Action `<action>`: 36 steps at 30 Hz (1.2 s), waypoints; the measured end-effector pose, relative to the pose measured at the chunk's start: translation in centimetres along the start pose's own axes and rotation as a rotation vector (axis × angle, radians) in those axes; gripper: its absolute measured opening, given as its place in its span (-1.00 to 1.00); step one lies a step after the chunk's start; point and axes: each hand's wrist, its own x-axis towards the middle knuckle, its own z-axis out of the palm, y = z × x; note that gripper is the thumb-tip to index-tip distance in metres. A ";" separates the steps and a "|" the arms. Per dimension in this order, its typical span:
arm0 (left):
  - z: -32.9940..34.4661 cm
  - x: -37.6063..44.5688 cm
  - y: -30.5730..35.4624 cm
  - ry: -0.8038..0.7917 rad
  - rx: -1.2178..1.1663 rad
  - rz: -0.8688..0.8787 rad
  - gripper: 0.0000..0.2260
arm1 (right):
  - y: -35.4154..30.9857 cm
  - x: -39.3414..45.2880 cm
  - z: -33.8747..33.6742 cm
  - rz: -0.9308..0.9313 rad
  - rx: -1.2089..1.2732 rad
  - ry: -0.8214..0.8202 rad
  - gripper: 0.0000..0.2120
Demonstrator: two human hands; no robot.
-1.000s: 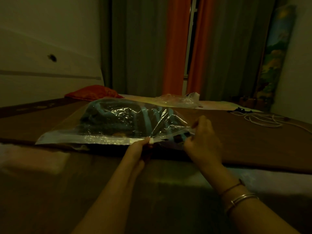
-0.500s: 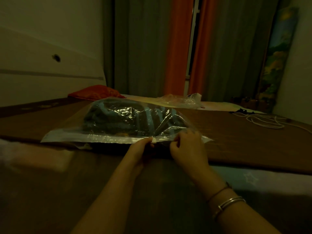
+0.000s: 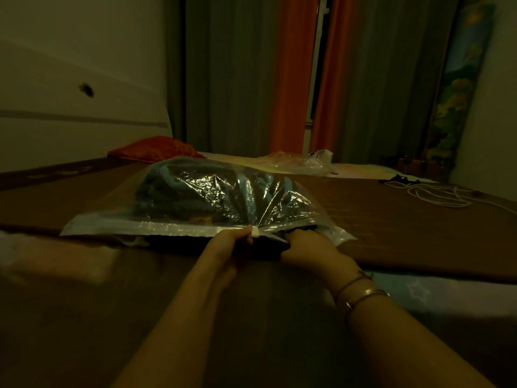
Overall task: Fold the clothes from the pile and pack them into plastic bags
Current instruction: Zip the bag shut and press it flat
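A clear plastic bag [image 3: 173, 219] lies on the brown bed cover, stuffed with folded dark and light-blue clothes [image 3: 195, 189]. Its zip strip runs along the near edge. My left hand [image 3: 229, 243] pinches the small white slider [image 3: 255, 231] on that strip. My right hand [image 3: 307, 247] grips the bag's near right edge just beside the slider, fingers curled into the opening. Bangles sit on my right wrist.
A red cushion [image 3: 154, 148] lies at the far left by the headboard. An empty crumpled plastic bag [image 3: 293, 162] sits behind the packed one. White cord [image 3: 436, 194] is coiled at the far right. Curtains hang behind the bed.
My right hand came down from the top of the bag to its near edge and moved closer to my left hand. The left hand stayed at the slider.
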 end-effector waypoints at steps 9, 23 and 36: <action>-0.3 -0.8 -0.3 -0.037 0.033 -0.016 -0.70 | -0.6 -1.6 0.8 -0.048 -0.140 0.096 -0.63; -1.9 -0.1 0.3 0.128 0.109 0.003 -0.73 | -6.2 -2.5 0.7 0.287 1.155 -0.294 -0.39; -1.7 0.4 -0.1 0.142 0.009 0.061 -0.79 | -9.5 0.3 3.0 0.404 1.686 0.221 -0.73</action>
